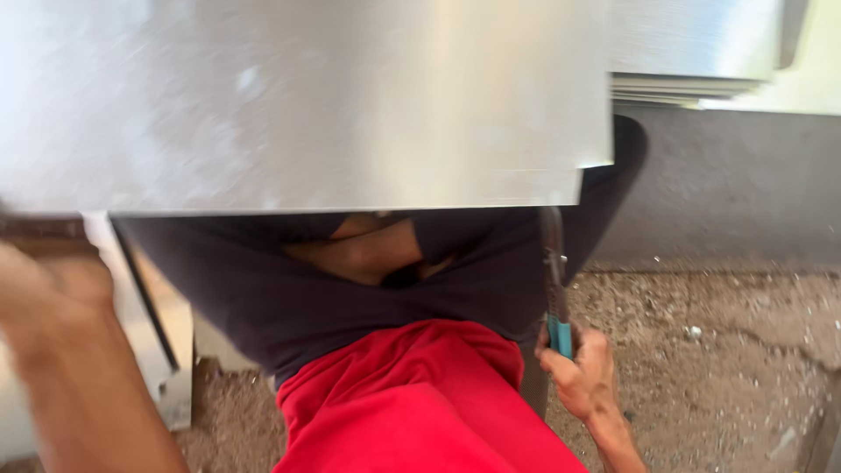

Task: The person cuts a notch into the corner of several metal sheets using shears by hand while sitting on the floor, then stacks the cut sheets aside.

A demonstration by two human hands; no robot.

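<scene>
**Snips at the near edge of a metal sheet**

A large sheet of bright metal [307, 96] fills the far half of the view and lies flat above the person's lap. Its near edge runs almost straight from left to right, and at the right end there is a small step — a corner piece looks already cut away there. Behind it, at the far right, a stack of similar sheets [683, 83] rests one on another.

The right hand [578, 372] is closed around the blue handle of a pair of metal snips [554, 271]. The tool points away from the person, and its dark blades reach up to the near edge of the sheet, just beside the stepped corner. If the blades bite the metal or only touch it, I cannot tell, because the edge hides the tips.

The left hand [44, 293] is at the near left, very blurred. It seems to be at the left edge of the sheet, but its grip — open or closed — I cannot tell.

Judging from the edges, some cutting at the right corner seems done; how much is left the view does not show. Below is rough concrete floor [736, 350] with small stones.
</scene>
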